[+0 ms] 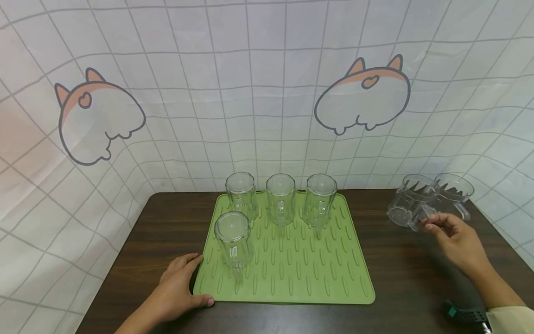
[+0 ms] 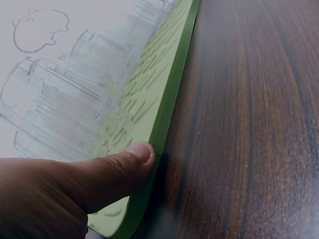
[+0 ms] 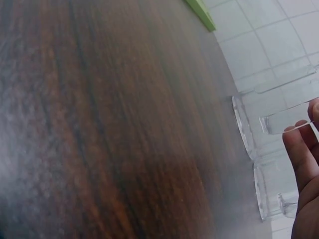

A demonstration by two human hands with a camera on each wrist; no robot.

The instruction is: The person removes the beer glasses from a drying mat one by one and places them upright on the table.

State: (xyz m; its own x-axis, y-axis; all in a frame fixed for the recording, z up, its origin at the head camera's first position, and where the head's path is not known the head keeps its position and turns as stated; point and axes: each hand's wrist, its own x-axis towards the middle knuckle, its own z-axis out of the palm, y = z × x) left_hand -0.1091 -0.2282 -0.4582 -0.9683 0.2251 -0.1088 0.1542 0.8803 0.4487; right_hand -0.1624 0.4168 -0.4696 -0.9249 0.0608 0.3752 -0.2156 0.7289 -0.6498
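On the green mat [image 1: 300, 273] stand several clear glass mugs that look bottom up: a left mug [image 1: 241, 195], a middle mug [image 1: 281, 199] and a right mug [image 1: 319, 199] in the back row, and a front mug [image 1: 233, 241] nearer the left hand. My left hand [image 1: 177, 283] touches the mat's front left corner, thumb [image 2: 139, 152] on its front edge and fingers spread along its left side. At the right, my right hand [image 1: 460, 241] pinches the handle [image 3: 286, 119] of an upright glass mug [image 1: 406, 206]. Another upright glass mug [image 1: 454, 188] stands beside it.
The dark wooden table [image 1: 167, 218] lies under everything. A white tile-patterned cloth [image 1: 267, 93] with cartoon animal drawings rises behind and at both sides. A black strap [image 1: 467, 315] shows near the right sleeve [image 1: 506, 320].
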